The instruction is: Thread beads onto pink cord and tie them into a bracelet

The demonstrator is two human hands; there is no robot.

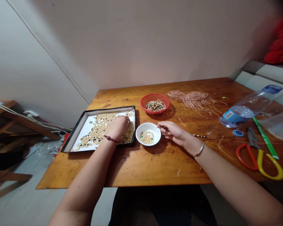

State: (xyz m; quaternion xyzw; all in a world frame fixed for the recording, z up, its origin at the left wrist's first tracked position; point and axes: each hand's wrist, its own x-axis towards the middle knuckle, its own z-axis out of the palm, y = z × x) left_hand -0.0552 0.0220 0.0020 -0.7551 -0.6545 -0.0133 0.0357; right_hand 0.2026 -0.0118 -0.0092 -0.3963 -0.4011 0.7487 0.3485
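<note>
My left hand (119,125) is over the right part of a shallow black-edged tray (81,138) with a white bottom. Its fingers are curled together and point down at the cream and black beads (100,125) scattered there; whatever is between the fingertips is hidden. Just right of a small white bowl (138,134), my right hand (171,129) is closed on a thin beading string. Black and cream beads threaded on that string (198,135) show behind the right wrist. Inside the bowl are more cream beads (147,137), with a few green and dark ones.
A red plastic basket (142,108) behind the bowl contains beaded strands. To its right lies a tangled heap of pink string (194,99). At the right are a water bottle (244,111), a blue cap (238,133), red-and-yellow scissors (259,160) and a green strip-like object (266,138).
</note>
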